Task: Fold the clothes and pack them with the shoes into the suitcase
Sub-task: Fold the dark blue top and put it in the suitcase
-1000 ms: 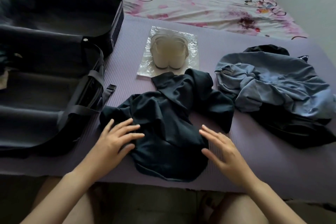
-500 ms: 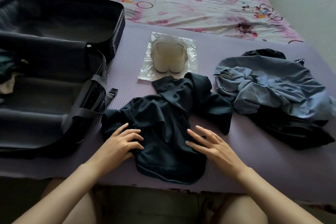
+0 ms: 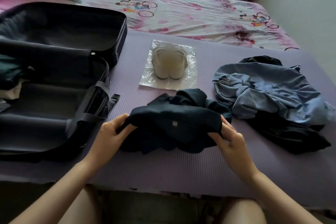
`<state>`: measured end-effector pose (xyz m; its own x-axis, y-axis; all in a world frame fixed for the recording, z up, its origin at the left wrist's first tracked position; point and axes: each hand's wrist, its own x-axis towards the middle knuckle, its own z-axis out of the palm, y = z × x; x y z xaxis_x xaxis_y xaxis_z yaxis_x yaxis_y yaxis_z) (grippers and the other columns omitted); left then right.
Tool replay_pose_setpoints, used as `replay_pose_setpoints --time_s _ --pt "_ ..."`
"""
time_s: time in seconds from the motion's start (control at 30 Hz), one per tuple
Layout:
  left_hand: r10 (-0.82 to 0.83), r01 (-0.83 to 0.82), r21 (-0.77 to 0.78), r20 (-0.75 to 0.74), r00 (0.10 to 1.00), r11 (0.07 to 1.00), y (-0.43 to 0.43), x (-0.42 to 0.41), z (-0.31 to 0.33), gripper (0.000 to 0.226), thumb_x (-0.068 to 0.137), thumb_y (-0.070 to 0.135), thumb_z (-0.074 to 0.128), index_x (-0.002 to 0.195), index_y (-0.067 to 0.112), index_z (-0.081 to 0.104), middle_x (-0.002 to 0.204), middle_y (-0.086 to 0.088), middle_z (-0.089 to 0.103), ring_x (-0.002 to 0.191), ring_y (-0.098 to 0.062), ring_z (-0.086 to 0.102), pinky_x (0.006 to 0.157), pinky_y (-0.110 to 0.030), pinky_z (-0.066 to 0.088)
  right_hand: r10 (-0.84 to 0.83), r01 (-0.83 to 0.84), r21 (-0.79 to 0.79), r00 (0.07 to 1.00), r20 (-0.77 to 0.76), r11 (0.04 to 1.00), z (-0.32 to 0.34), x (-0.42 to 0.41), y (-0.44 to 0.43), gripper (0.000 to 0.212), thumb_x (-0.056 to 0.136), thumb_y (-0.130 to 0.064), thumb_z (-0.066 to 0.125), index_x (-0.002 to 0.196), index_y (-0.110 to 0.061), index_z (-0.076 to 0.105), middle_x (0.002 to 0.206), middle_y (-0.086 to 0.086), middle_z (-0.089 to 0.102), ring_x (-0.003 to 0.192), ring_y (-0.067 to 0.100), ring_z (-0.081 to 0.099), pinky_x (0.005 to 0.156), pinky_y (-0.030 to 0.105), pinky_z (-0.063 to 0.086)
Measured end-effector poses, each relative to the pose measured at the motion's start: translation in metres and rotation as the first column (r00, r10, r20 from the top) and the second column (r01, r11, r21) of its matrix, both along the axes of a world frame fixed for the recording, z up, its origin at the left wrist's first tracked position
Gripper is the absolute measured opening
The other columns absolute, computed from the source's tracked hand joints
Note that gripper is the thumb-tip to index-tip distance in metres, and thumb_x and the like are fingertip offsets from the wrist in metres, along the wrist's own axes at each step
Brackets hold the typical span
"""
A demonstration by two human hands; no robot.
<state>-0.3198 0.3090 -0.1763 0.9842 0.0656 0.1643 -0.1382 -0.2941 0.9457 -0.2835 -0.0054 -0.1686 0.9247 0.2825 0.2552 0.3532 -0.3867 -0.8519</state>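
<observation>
Navy fabric, a crumpled garment, stretches between both hands: the left hand grips its left edge with curled fingers, and the right hand pinches its right edge. It rests on a purple mat. Beyond the hands sit pale shoes on clear plastic. The open suitcase lies left of the left hand, and a blue clothes heap lies right of the right.

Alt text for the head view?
A left hand and a right hand grip the two ends of a dark navy garment over a purple mat. An open suitcase lies to the left, pale shoes and a clear bag behind, a crumpled blue garment to the right.
</observation>
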Motion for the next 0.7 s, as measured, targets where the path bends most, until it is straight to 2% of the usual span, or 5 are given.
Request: replay_pose_setpoints --time_s 0.13,0.2,0.3,0.53,0.7 --pt "-0.016 0.014 -0.051 -0.030 0.999 0.999 -0.008 -0.006 0.013 0.036 0.076 0.060 0.059 0.089 0.027 0.066 0.078 -0.009 0.069 0.077 -0.024 0.067 0.069 -0.049 0.053 -0.041 0.050 0.129 0.996 -0.074 0.990 0.021 0.000 0.004 0.026 0.088 -0.047 0.057 0.109 -0.036 0.066 0.098 -0.009 0.073 0.094 0.005 0.066 0.079 0.027 0.054" --pt "0.033 -0.034 -0.046 -0.043 0.999 0.998 -0.009 0.000 0.014 0.039 0.075 0.059 0.059 0.086 0.022 0.066 0.074 -0.012 0.067 0.074 -0.029 0.066 0.067 -0.052 0.052 -0.092 0.109 0.150 0.989 -0.117 0.983 0.026 0.008 0.008 0.026 0.087 -0.040 0.059 0.105 -0.023 0.068 0.093 -0.004 0.074 0.091 0.009 0.067 0.078 0.036 0.056" --pt "0.137 -0.139 -0.052 -0.043 0.990 0.989 -0.011 0.019 0.019 0.044 0.075 0.057 0.059 0.081 0.014 0.063 0.072 -0.017 0.065 0.069 -0.021 0.061 0.067 -0.051 0.049 -0.196 0.200 0.051 0.977 -0.082 0.978 0.030 0.036 0.017 0.034 0.085 -0.053 0.059 0.090 -0.020 0.066 0.081 -0.001 0.071 0.080 0.013 0.065 0.073 0.052 0.053" --pt "0.324 -0.323 0.100 0.006 0.946 0.941 -0.008 0.115 0.023 0.029 0.085 0.052 0.057 0.078 0.025 0.061 0.072 0.004 0.066 0.078 -0.024 0.065 0.070 -0.039 0.050 -0.379 0.373 -0.179 0.926 0.001 0.911 0.039 0.143 0.055 0.031 0.089 -0.047 0.053 0.099 -0.021 0.067 0.089 0.001 0.072 0.090 0.025 0.065 0.080 0.047 0.050" --pt "0.404 -0.398 0.318 0.049 0.913 0.861 -0.008 0.194 0.012 0.029 0.092 0.042 0.054 0.085 0.015 0.060 0.087 -0.009 0.068 0.088 -0.031 0.061 0.069 -0.035 0.041 -0.466 0.445 -0.316 0.885 0.008 0.838 0.023 0.209 0.067 0.027 0.094 -0.036 0.052 0.110 -0.018 0.066 0.104 0.009 0.069 0.101 0.031 0.060 0.074 0.034 0.040"
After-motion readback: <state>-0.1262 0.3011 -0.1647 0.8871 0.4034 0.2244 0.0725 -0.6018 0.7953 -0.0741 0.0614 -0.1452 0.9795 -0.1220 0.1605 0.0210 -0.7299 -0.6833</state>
